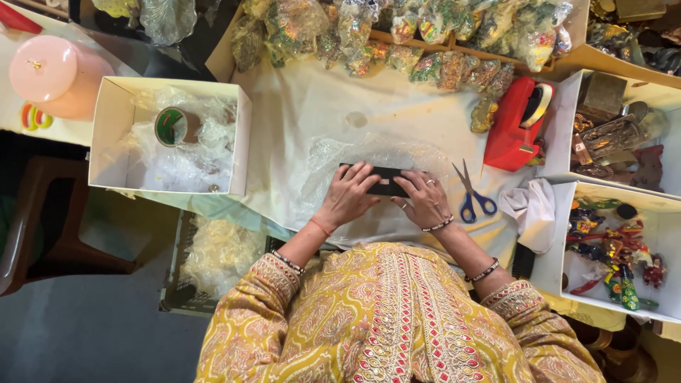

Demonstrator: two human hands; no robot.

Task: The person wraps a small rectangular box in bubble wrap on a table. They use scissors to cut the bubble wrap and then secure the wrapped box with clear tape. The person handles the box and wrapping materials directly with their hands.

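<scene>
Flat box [386, 181] lies mid-table on bubble wrap [333, 167], which lies on the cloth [305, 106]. Left hand [349, 195] rests on the box's left part, right hand [424, 201] on its right. Scissors [470, 193] just right of the right hand; rag [530, 209] right of those. Tape dispenser [516, 122] behind the scissors. Open box [113, 135] w/ tape roll [171, 126] in it sits left of the wrap. Two trays of figurines [663, 234] at far right. Wrapped packets [425, 32] in a row along the back edge.
</scene>
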